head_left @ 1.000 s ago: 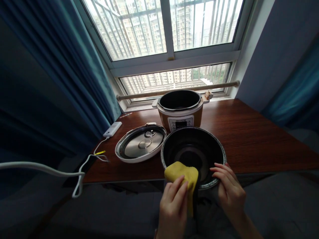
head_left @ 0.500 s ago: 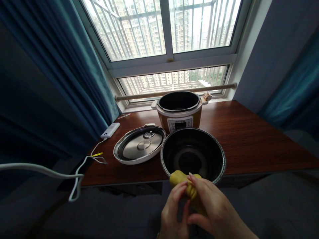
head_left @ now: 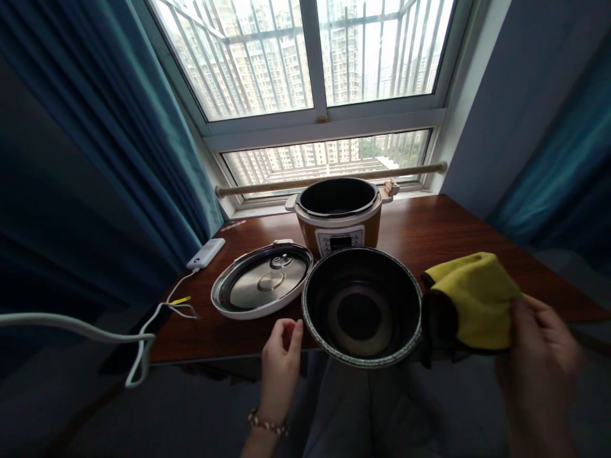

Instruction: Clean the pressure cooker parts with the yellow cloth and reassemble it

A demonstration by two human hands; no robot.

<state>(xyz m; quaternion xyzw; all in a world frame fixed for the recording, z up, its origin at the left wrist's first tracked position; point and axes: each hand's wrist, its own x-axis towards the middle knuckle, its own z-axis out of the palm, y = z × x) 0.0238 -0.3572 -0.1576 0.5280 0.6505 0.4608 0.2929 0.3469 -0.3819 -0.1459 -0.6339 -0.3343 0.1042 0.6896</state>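
At the right, my right hand (head_left: 539,343) grips a yellow cloth (head_left: 482,299) with dark edging by its right side, clear of the pot. The hand is blurred by motion. A black inner pot (head_left: 363,318) with a speckled rim sits at the table's front edge, its inside facing up. Just left of that rim, my left hand (head_left: 282,346) has its fingers curled in and its thumb near them, with nothing visible in its grasp. Behind the pot stands a brown and white electric cooker (head_left: 344,236), its top uncovered.
Left of the pot, a round cooker lid (head_left: 267,283) lies with its metal inside up. A white power bank (head_left: 206,253) with a white cable (head_left: 143,356) rests at the left of the brown table (head_left: 229,343). A window and a horizontal bar (head_left: 267,188) are behind.
My hands, together on the bunched cloth over the pot's near rim before, are now apart. The right hand has carried the cloth rightward, where it hangs spread; the left hand has let go and moved left.
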